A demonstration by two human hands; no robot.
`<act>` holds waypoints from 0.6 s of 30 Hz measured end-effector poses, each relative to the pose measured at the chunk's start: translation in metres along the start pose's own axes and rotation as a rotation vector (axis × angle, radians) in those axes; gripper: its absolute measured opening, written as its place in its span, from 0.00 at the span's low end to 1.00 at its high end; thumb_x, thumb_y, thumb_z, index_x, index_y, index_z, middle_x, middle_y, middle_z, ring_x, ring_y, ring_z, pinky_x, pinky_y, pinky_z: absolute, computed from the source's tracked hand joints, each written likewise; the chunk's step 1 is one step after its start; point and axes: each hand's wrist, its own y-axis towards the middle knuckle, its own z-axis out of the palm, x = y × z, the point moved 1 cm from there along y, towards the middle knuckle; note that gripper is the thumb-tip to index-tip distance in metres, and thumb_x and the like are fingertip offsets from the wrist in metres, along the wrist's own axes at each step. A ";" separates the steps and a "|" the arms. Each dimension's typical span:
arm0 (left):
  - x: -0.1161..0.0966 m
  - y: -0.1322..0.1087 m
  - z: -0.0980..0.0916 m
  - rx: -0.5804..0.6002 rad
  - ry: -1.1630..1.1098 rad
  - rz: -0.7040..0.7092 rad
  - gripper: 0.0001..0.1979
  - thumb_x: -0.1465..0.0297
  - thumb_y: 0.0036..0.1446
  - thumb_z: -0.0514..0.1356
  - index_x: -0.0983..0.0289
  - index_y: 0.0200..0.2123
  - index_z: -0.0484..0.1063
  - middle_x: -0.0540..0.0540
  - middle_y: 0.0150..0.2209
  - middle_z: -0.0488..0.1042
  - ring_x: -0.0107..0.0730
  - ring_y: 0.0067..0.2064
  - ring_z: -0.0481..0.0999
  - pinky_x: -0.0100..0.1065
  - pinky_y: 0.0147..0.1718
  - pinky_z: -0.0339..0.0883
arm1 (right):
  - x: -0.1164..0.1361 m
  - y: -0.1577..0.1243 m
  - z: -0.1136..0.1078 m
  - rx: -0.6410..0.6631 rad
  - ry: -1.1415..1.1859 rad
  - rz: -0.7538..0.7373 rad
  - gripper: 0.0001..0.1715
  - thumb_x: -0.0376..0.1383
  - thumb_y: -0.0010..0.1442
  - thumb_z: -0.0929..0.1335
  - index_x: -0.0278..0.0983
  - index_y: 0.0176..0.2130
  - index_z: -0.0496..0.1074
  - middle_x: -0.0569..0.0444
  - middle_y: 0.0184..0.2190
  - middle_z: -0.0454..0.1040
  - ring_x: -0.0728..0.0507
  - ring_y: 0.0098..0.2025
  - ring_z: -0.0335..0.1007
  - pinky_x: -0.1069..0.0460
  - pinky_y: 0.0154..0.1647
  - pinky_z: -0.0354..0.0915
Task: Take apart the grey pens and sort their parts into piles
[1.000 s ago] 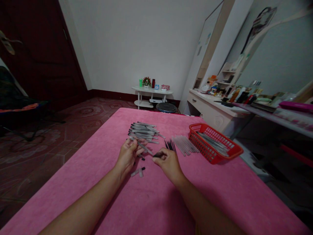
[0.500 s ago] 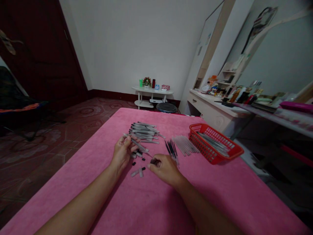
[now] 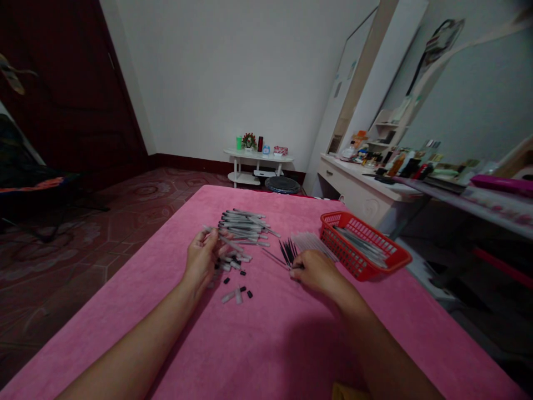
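Note:
My left hand (image 3: 200, 256) is closed around a translucent pen barrel (image 3: 230, 242), which slants down to the right. My right hand (image 3: 315, 269) pinches a thin pen refill (image 3: 273, 255) by its near end, beside a bunch of dark-tipped refills (image 3: 287, 251). Just beyond my left hand lies a pile of grey pens (image 3: 244, 223) with dark ends. Clear pen caps (image 3: 239, 296) and small black plugs (image 3: 250, 294) are scattered between my hands. More caps sit partly hidden by my left fingers. A row of clear empty-looking barrels (image 3: 310, 241) lies past my right hand.
A red plastic basket (image 3: 362, 261) holding several pens stands at the right of the pink-covered table (image 3: 250, 344). Farther back are a low white shelf (image 3: 258, 154) and a round dark stool (image 3: 282, 184). A dressing table (image 3: 353, 180) with bottles stands at the right.
My right hand has moved right, away from the barrel, with the refill now out beside the refill bunch. A further black plug lies on the cloth. My left hand shifted slightly left.

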 end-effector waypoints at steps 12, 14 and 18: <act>0.009 -0.012 0.012 0.118 0.018 -0.111 0.15 0.65 0.48 0.68 0.65 0.35 0.68 0.56 0.34 0.77 0.38 0.37 0.80 0.33 0.31 0.76 | -0.016 0.005 -0.008 -0.079 -0.151 0.208 0.08 0.40 0.46 0.73 0.37 0.26 0.77 0.46 0.26 0.77 0.41 0.30 0.71 0.52 0.26 0.53; 0.010 -0.016 0.015 0.153 0.018 -0.133 0.14 0.65 0.47 0.68 0.65 0.34 0.68 0.55 0.33 0.77 0.39 0.38 0.80 0.34 0.31 0.76 | -0.002 0.004 -0.002 -0.119 -0.083 0.156 0.10 0.42 0.49 0.72 0.37 0.27 0.77 0.46 0.27 0.77 0.42 0.30 0.71 0.52 0.26 0.52; 0.015 -0.029 0.022 0.217 0.001 -0.183 0.15 0.66 0.47 0.68 0.64 0.35 0.68 0.54 0.33 0.77 0.36 0.36 0.80 0.34 0.33 0.75 | 0.030 -0.001 0.014 -0.133 0.298 -0.136 0.08 0.38 0.55 0.68 0.37 0.30 0.77 0.52 0.28 0.77 0.47 0.29 0.69 0.54 0.28 0.55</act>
